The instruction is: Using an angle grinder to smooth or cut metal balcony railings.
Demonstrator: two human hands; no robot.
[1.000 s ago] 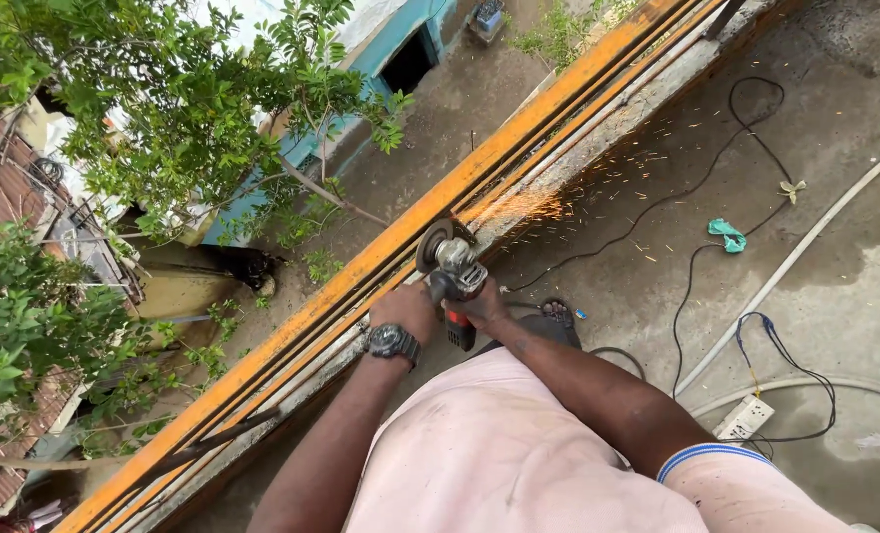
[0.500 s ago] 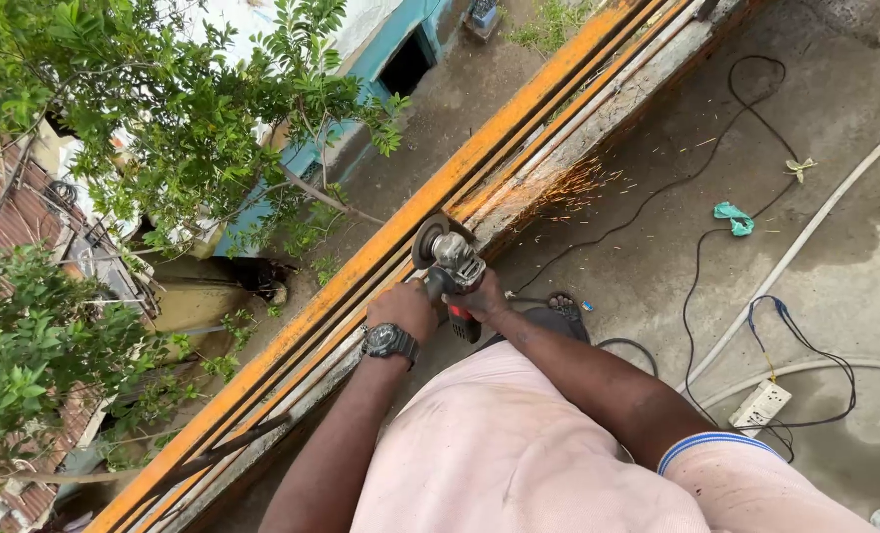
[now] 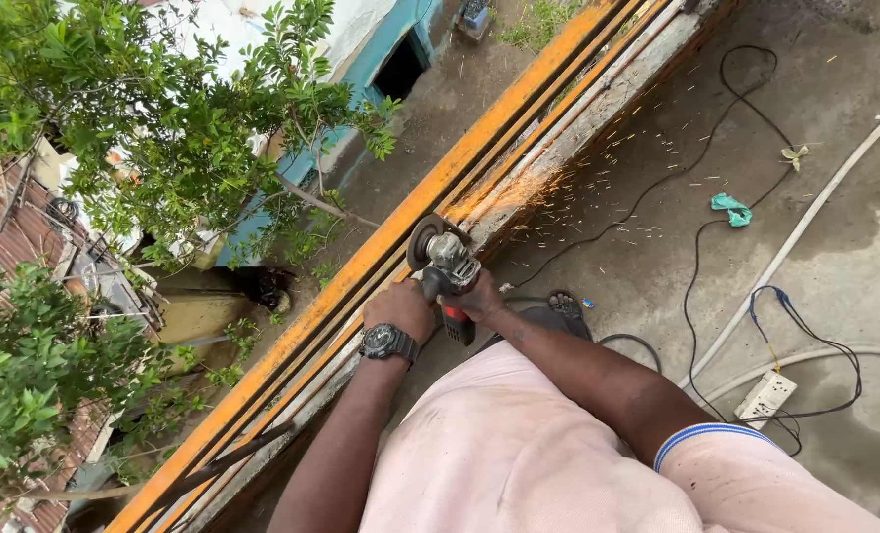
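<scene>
Angle grinder (image 3: 443, 259), gripped by both hands: left hand (image 3: 400, 308) closed on side handle, right hand (image 3: 481, 296) wrapped round red body. Disc just beyond fingers, against orange railing (image 3: 361, 271); sparks (image 3: 558, 183) thrown ahead of right hand. Black cable (image 3: 696, 266) on concrete floor (image 3: 835, 227), right of right hand.

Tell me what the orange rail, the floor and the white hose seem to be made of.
Orange rail: probably steel, painted orange; sparks fly where the angle grinder meets it.
Floor: looks like bare concrete, grey, rough and stained.
White hose: likely flexible plastic or rubber, smooth and matte; it bends in a long curve.
</scene>
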